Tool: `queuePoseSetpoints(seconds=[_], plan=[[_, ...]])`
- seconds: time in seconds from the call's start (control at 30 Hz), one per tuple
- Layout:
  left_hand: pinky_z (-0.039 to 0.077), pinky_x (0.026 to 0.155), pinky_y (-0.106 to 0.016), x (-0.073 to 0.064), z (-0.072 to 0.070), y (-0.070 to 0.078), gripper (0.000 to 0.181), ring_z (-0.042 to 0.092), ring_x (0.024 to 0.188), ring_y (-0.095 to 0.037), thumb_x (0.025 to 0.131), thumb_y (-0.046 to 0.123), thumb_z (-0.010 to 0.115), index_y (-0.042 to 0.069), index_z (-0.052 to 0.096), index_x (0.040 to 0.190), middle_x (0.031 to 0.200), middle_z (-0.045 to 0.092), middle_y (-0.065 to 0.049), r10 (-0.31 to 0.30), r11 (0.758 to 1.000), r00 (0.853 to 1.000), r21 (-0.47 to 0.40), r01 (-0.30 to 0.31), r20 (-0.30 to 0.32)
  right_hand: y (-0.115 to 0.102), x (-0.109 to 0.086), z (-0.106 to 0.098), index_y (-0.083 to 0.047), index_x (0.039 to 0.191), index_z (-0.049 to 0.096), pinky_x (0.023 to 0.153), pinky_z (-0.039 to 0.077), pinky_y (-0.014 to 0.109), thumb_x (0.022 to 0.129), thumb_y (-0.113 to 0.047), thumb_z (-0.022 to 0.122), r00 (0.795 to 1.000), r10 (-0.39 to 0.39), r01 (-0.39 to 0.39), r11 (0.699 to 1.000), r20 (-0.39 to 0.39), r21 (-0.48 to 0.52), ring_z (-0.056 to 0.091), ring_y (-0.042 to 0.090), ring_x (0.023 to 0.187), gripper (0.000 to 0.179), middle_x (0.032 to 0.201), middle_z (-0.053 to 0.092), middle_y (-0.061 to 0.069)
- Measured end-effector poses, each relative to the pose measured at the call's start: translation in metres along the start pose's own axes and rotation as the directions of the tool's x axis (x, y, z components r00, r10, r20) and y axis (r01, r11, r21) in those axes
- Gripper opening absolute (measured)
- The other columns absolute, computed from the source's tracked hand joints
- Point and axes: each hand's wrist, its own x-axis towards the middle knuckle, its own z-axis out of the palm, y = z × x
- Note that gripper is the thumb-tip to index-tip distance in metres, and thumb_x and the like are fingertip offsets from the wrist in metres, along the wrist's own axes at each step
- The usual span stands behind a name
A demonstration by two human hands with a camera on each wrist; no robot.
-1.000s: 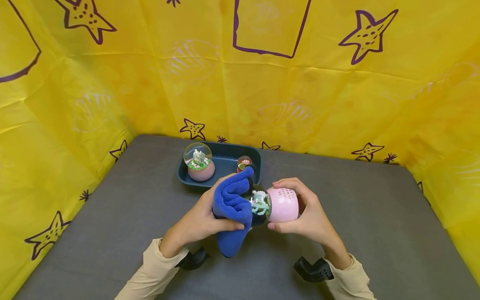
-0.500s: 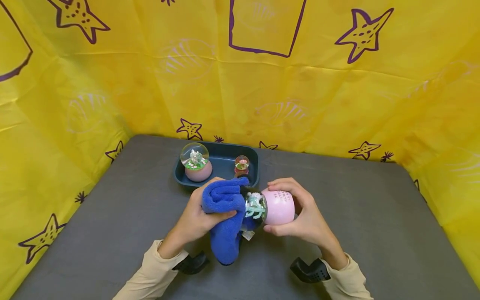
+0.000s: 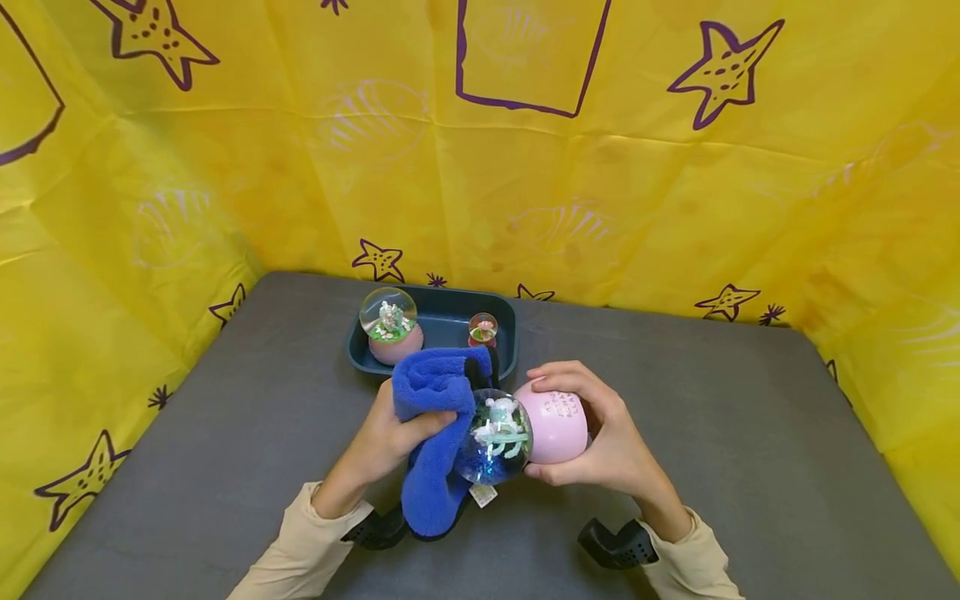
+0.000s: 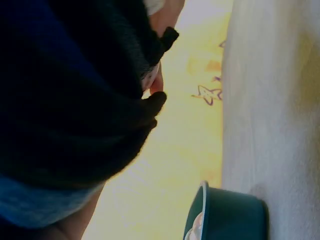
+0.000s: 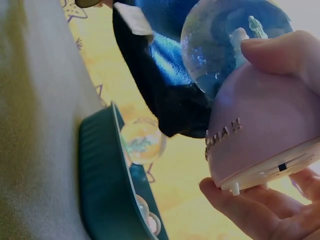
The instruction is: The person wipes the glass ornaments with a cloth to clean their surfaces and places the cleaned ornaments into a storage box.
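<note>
My right hand (image 3: 600, 425) grips the pink base of a snow globe (image 3: 555, 423), tipped on its side so its glass dome faces left. White and mint figures show inside the dome. In the right wrist view, thumb and fingers span the base (image 5: 265, 120), which has raised letters and a small switch underneath. My left hand (image 3: 390, 437) holds a folded blue cloth (image 3: 435, 417) with black edging and a white tag, right at the left side of the dome. The cloth (image 4: 75, 100) fills much of the left wrist view and looks dark there.
Behind the hands a dark teal tray (image 3: 447, 298) stands on the grey table (image 3: 712, 433). It holds a larger snow globe (image 3: 392, 325) on a pink base and a tiny red-based one (image 3: 483, 330). A yellow printed curtain (image 3: 480, 183) encloses the table's back and sides.
The cloth has drawn left and slightly down off the dome, so more of the glass shows. The globe has shifted a little left and its dome has tilted lower.
</note>
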Motion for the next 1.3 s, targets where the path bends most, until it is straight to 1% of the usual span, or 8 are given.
queuePoseSetpoints(seconds=[0.23,0.5,0.6,0.73,0.93,1.07,1.17,1.3], plan=[[0.045,0.102,-0.03,0.001,-0.006,0.003,0.041,0.056,0.113,-0.016,0.083,0.011,0.074,0.004,0.059,0.121,0.122,0.062,-0.011,0.057,0.991,0.981,0.109,-0.078,0.187,-0.001,0.001,0.0,-0.003,0.123,0.061,0.078,0.059,0.031,0.053,0.006,0.093,0.999,0.023,-0.024,0.999,-0.027,-0.021,0.056,0.021,0.116,0.077,0.129,0.056,0.014],[0.042,0.108,-0.027,0.002,-0.002,0.019,0.089,0.054,0.124,-0.014,0.069,0.019,0.09,0.019,0.042,0.145,0.14,0.053,0.0,-0.076,0.959,0.978,0.284,0.018,0.192,-0.003,0.005,0.006,-0.008,0.119,0.064,0.085,0.056,0.023,0.053,0.0,0.094,0.996,-0.08,0.071,0.97,-0.028,-0.232,0.058,0.019,0.116,0.073,0.128,0.058,0.013],[0.045,0.105,-0.029,0.001,0.0,0.018,0.08,0.057,0.12,-0.012,0.071,0.022,0.09,0.021,0.049,0.14,0.135,0.058,0.004,-0.096,0.94,0.983,0.34,0.037,0.158,-0.002,0.006,0.006,-0.01,0.117,0.066,0.089,0.052,0.019,0.052,-0.004,0.095,0.987,-0.16,0.151,0.934,0.0,-0.324,0.059,0.021,0.115,0.071,0.127,0.06,0.013],[0.051,0.095,-0.029,0.001,0.001,0.015,0.053,0.064,0.104,-0.012,0.077,0.011,0.084,0.014,0.06,0.124,0.116,0.067,0.0,-0.103,0.957,0.993,0.277,0.084,0.055,-0.001,0.006,0.005,-0.01,0.115,0.067,0.092,0.049,0.019,0.053,-0.008,0.095,0.981,-0.193,0.185,0.921,0.011,-0.343,0.059,0.022,0.115,0.069,0.126,0.061,0.013],[0.047,0.099,-0.019,0.002,-0.004,0.011,0.054,0.061,0.111,-0.001,0.079,-0.005,0.075,0.001,0.059,0.13,0.124,0.067,-0.016,-0.094,0.969,0.982,0.214,0.128,-0.164,0.001,0.003,0.004,-0.008,0.114,0.065,0.085,0.054,0.022,0.056,-0.011,0.096,0.985,-0.171,0.166,0.962,-0.001,-0.217,0.058,0.022,0.118,0.066,0.126,0.06,0.017],[0.048,0.096,-0.019,0.004,-0.007,0.009,0.05,0.062,0.107,-0.003,0.08,-0.006,0.073,-0.005,0.058,0.127,0.12,0.068,-0.003,-0.091,0.98,0.97,0.156,0.128,-0.223,0.001,0.002,0.002,-0.003,0.116,0.062,0.083,0.057,0.026,0.058,-0.01,0.096,0.987,-0.16,0.156,0.982,-0.026,-0.102,0.056,0.024,0.12,0.067,0.126,0.057,0.021],[0.05,0.089,-0.02,0.003,-0.008,0.008,0.038,0.062,0.097,-0.006,0.082,-0.004,0.072,-0.008,0.06,0.118,0.109,0.066,0.01,-0.064,0.987,0.981,0.13,0.089,-0.185,0.001,0.001,-0.001,0.0,0.116,0.061,0.084,0.057,0.026,0.059,-0.009,0.095,0.987,-0.152,0.147,0.986,-0.06,-0.084,0.056,0.024,0.12,0.067,0.127,0.056,0.022],[0.048,0.094,-0.023,0.003,-0.007,0.01,0.045,0.06,0.102,-0.01,0.081,-0.001,0.075,-0.003,0.057,0.123,0.115,0.063,0.005,-0.029,0.994,1.0,0.102,0.029,-0.006,0.001,0.001,-0.003,0.0,0.118,0.061,0.085,0.057,0.025,0.056,-0.005,0.095,0.988,-0.12,0.108,0.987,-0.098,-0.121,0.057,0.022,0.118,0.071,0.128,0.057,0.018]])
